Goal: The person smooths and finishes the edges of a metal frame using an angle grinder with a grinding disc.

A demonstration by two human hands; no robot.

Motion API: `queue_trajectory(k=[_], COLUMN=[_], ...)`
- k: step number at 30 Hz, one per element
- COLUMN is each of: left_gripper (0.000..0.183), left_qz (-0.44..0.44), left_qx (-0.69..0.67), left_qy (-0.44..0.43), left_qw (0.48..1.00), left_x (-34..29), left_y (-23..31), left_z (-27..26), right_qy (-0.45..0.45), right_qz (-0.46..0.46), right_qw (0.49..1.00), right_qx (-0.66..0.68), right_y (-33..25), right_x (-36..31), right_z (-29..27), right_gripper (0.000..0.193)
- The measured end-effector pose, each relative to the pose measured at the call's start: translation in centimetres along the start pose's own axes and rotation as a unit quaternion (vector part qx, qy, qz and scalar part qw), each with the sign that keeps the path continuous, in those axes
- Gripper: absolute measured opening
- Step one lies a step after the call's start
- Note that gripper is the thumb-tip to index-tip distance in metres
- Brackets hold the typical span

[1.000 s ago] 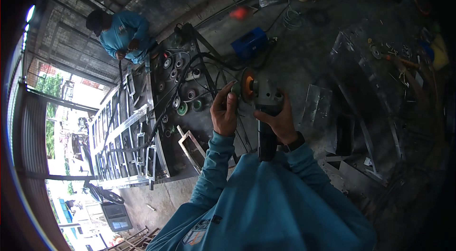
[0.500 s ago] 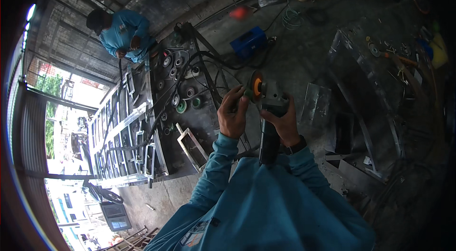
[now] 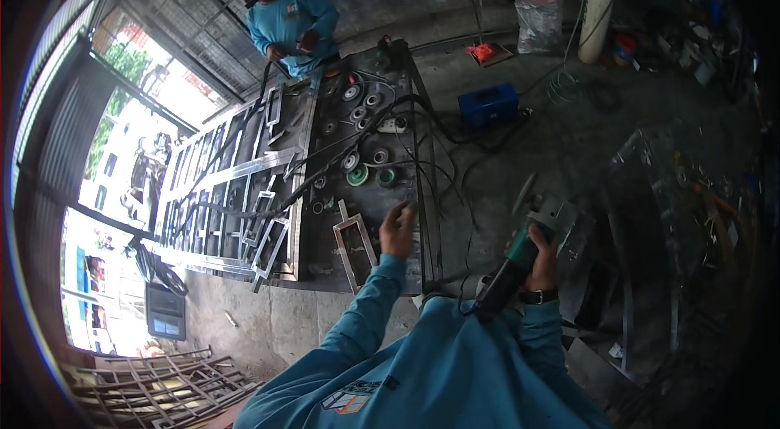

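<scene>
My right hand point(image 3: 543, 257) grips an angle grinder point(image 3: 512, 265) with a green and black body. Its disc point(image 3: 524, 194) points up and away from me, seen nearly edge-on. Over the near right part of the workbench point(image 3: 325, 270) is my left hand point(image 3: 396, 232), apart from the grinder. The left fingers are curled and slightly blurred; what they hold, if anything, is too small to name. Close to that hand, a small rectangular metal frame with a stem point(image 3: 355, 240) lies on the bench. Several grinding discs, among them a green-rimmed disc point(image 3: 357, 175), lie farther back.
A co-worker point(image 3: 292, 23) in a blue shirt stands at the bench's far end, hands holding a dark cable. Welded metal frames point(image 3: 236, 177) cover the bench's left side. Black cables point(image 3: 414, 100) hang over its right edge. A blue box point(image 3: 488, 106) stands on the floor beyond.
My left hand has come away from the grinder's disc toward the bench. My right hand has moved the grinder right and tilted it. The whole view has shifted.
</scene>
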State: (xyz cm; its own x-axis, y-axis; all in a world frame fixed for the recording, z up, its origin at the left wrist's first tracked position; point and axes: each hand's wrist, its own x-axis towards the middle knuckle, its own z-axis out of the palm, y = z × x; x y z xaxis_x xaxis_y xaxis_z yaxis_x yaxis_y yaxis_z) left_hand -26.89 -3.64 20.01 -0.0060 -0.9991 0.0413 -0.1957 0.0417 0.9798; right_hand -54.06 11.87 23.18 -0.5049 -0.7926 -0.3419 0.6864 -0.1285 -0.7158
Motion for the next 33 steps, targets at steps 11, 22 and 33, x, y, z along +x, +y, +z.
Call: queue_trajectory(k=[11,22,33], left_gripper=[0.063,0.054,0.020], left_qz=[-0.381,-0.081,0.263], left_qx=[0.267,0.214,-0.598], left_qy=[0.294,0.297,-0.400], left_qw=[0.835,0.927,0.643], left_x=[-0.5,1.8,-7.6], left_y=[-24.0,-25.8,21.2], left_z=[-24.1,-28.1,-31.0], right_qy=[0.092,-0.095,-0.057], right_qz=[0.159,0.210,0.251], right_qw=[0.979,0.967,0.957], right_qx=[0.081,0.107,0.132], right_y=[3.6,8.1,7.9], right_x=[-2.6,-4.2,-5.3], right_z=[-5.7,-2.1,2.8], right_gripper=[0.071,0.081,0.077])
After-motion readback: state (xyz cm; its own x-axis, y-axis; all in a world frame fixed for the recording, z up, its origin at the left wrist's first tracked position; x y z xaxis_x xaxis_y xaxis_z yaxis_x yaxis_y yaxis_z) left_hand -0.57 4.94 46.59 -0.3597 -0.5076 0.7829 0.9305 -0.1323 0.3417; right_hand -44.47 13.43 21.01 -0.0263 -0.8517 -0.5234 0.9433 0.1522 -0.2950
